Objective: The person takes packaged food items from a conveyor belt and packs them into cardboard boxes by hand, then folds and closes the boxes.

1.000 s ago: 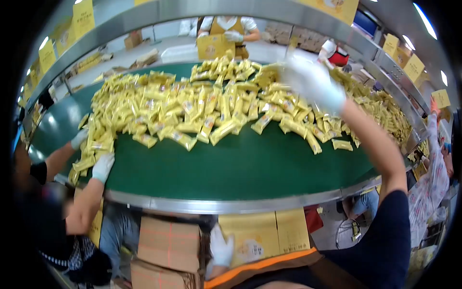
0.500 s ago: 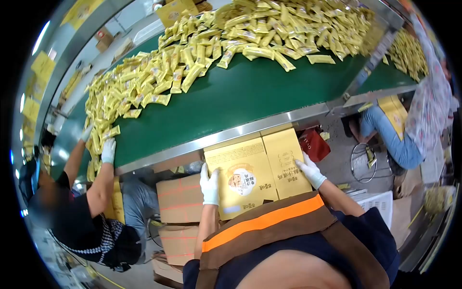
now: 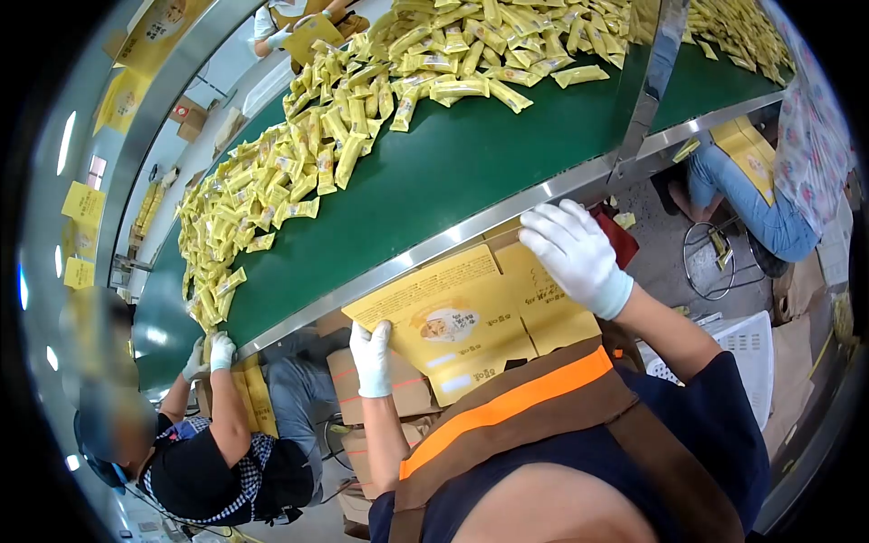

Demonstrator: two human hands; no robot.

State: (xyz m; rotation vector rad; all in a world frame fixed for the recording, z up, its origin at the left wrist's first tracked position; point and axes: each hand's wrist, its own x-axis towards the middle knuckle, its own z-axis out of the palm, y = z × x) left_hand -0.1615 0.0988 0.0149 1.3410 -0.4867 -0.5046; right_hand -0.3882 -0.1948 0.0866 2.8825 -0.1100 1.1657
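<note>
A printed yellow cardboard box (image 3: 462, 312) lies across my lap, tilted against my apron (image 3: 511, 385). My left hand (image 3: 371, 357), in a white glove, grips its left edge with the thumb on top. The other gloved hand, my right hand (image 3: 579, 258), is raised over the box's upper right part, fingers stretched out and holding nothing. Whether its palm touches the cardboard cannot be made out. Just beyond the box runs the metal edge (image 3: 434, 252) of a green conveyor belt (image 3: 471, 163), piled with yellow wrapped snack packets (image 3: 326, 136).
To the left a co-worker (image 3: 226, 452) has both gloved hands at the belt edge. Brown cartons (image 3: 376, 380) stand between us. At right are a white plastic basket (image 3: 747, 357), a metal stool (image 3: 709, 262) and another seated person's leg (image 3: 747, 208). A metal post (image 3: 652, 81) crosses the belt.
My right hand has left the box's right edge and risen over its upper right part. My left hand keeps its hold. The co-worker's hands have moved to the belt's near edge. My view has turned.
</note>
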